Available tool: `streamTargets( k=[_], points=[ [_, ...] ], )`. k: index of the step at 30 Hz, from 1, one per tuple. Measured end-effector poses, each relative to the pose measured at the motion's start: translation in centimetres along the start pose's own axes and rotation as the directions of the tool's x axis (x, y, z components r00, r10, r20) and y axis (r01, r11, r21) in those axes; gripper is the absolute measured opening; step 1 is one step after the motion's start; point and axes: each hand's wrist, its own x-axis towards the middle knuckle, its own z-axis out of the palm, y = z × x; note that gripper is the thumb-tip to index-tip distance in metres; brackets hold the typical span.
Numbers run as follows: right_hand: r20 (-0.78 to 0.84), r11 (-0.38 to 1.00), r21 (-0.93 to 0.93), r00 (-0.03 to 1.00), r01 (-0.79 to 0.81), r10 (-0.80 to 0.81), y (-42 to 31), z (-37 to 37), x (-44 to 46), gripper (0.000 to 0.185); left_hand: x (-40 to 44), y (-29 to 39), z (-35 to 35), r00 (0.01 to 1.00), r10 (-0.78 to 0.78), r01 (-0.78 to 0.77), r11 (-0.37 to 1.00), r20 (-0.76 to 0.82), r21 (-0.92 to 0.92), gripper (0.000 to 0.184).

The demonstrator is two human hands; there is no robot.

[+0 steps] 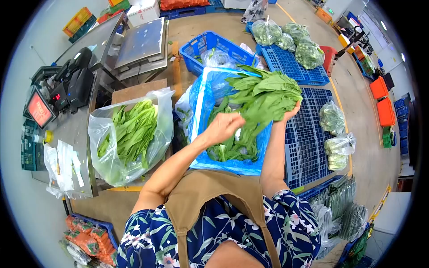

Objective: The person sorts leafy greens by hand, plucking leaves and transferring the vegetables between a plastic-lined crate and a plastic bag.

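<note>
My right hand [225, 128] is closed at the left edge of a leafy green bunch [263, 94]; whether a leaf is pinched in it is too small to tell. At the bunch's right end, my left hand [291, 112] holds it up by the stem side. Below both hands is a crate lined with blue plastic [196, 111], with more loose greens [237, 149] inside. To the left, an open clear plastic bag [100, 129] holds another pile of leafy greens [132, 129].
Behind the lined crate is a blue basket [192, 62]. Blue pallets [308, 129] with bagged vegetables [331, 117] lie on the right. A metal table [82, 134] with a scale display [39, 108] is on the left. A person [254, 11] stands at the top.
</note>
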Motion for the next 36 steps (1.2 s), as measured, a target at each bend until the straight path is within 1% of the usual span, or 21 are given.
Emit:
streamTargets(
  k=[3, 5, 9, 11, 13, 15, 18, 21, 23, 24, 25, 26, 27, 28, 29, 30, 31, 33, 34, 35, 36],
  points=[
    [-0.013, 1.000, 0.001, 1.000, 0.013, -0.013, -0.1, -0.7, 0.1, 0.063, -2.1, 0.3, 0.7, 0.971, 0.158, -0.158, 0.987, 0.182, -0.016, 0.015],
    [0.046, 0.999, 0.053, 0.999, 0.003, -0.005, -0.3, -1.4, 0.7, 0.064, -2.6, -1.0, 0.9, 0.950, 0.049, -0.052, 0.999, 0.308, -0.001, 0.021],
    [0.133, 0.995, 0.099, 0.991, -0.030, 0.017, -0.8, -0.2, 0.2, 0.066, -2.0, -2.7, -0.1, 0.995, -0.039, -0.001, 0.916, 0.091, 0.402, 0.033],
    [0.172, 0.996, 0.077, 0.984, -0.050, 0.036, -1.1, 1.4, -0.4, 0.067, 0.4, -3.4, -1.3, 0.972, -0.186, 0.211, 0.961, -0.144, 0.182, 0.028],
    [0.224, 0.989, 0.117, 0.972, -0.092, 0.064, -0.8, 2.0, -0.7, 0.068, 2.5, -0.6, -2.9, 0.938, -0.105, 0.131, 0.990, -0.329, 0.058, 0.028],
    [0.287, 0.976, 0.166, 0.954, -0.144, 0.092, -0.6, 2.5, -0.9, 0.068, 4.4, 0.0, -3.6, 0.939, -0.139, 0.143, 0.990, -0.313, -0.010, 0.028],
    [0.227, 0.983, 0.133, 0.970, -0.123, 0.091, -0.2, 3.1, -1.0, 0.066, 5.8, -0.5, -4.2, 0.965, -0.258, 0.262, 0.961, -0.051, 0.084, 0.025],
    [0.086, 1.000, -0.007, 0.996, 0.015, -0.014, -0.8, -0.5, 0.6, 0.063, 4.1, -0.5, -2.4, 0.958, 0.013, -0.050, 0.991, -0.286, -0.122, 0.021],
    [0.069, 0.988, -0.141, 0.997, 0.056, -0.046, -0.5, -0.6, 1.0, 0.059, 2.7, -1.0, -2.3, 0.957, -0.031, -0.014, 0.988, -0.287, -0.152, 0.017],
    [0.168, 0.899, -0.372, 0.969, 0.231, -0.180, -1.0, -5.1, 3.1, 0.062, 1.7, -0.4, -2.4, 0.961, -0.122, 0.057, 0.965, -0.247, -0.255, 0.015],
    [0.155, 0.875, -0.428, 0.973, 0.225, -0.174, -1.0, -2.5, 1.2, 0.059, 1.3, -2.8, -1.4, 0.975, -0.054, 0.007, 0.976, -0.214, -0.217, 0.014],
    [0.073, 0.963, -0.230, 0.989, 0.140, -0.126, -0.6, 2.8, -1.9, 0.059, 0.4, -5.0, -0.8, 0.985, 0.098, -0.101, 0.995, -0.142, -0.013, 0.031],
    [0.265, 0.899, -0.326, 0.941, 0.294, -0.212, -0.7, -2.1, 1.1, 0.062, -0.3, -8.7, 0.0, 0.995, -0.052, 0.032, 0.972, 0.083, 0.235, 0.058],
    [0.405, 0.654, -0.539, 0.844, 0.530, -0.351, -0.1, -3.2, 1.9, 0.064, -2.8, -7.8, -0.8, 0.940, -0.308, 0.221, 0.877, 0.145, 0.427, 0.071],
    [0.526, 0.305, -0.656, 0.707, 0.691, -0.472, 0.6, -4.2, 2.7, 0.066, -4.7, -8.2, -1.5, 0.929, -0.358, 0.257, 0.807, 0.095, 0.532, 0.061],
    [0.463, 0.348, -0.683, 0.748, 0.643, -0.475, 0.4, -2.8, 1.9, 0.065, -6.0, -8.9, -3.3, 0.958, -0.286, 0.243, 0.850, 0.023, 0.467, 0.055],
    [0.355, 0.556, -0.644, 0.849, 0.525, -0.392, 1.0, -0.5, 0.5, 0.064, -7.4, -9.7, -5.4, 0.977, -0.208, 0.208, 0.889, -0.044, 0.407, 0.048],
    [0.227, 0.841, -0.489, 0.965, 0.229, -0.131, 2.6, 4.3, -2.7, 0.063, -10.5, -12.3, -9.9, 0.911, -0.112, 0.372, 0.634, -0.396, 0.678, 0.039],
    [0.210, 0.912, -0.405, 0.977, 0.069, 0.019, 4.0, 6.3, -4.4, 0.062, -12.3, -8.9, -13.7, 0.820, -0.117, 0.528, 0.535, -0.561, 0.660, 0.036],
    [0.208, 0.939, -0.332, 0.964, -0.092, 0.168, 5.6, 8.3, -6.1, 0.061, -14.4, -9.6, -16.3, 0.737, 0.105, 0.586, 0.392, -0.668, 0.709, 0.037],
    [0.217, 0.931, -0.265, 0.926, -0.250, 0.310, 7.5, 10.1, -7.9, 0.060, -16.3, -8.3, -18.7, 0.647, 0.164, 0.726, 0.166, -0.744, 0.668, 0.047]
  ],
)
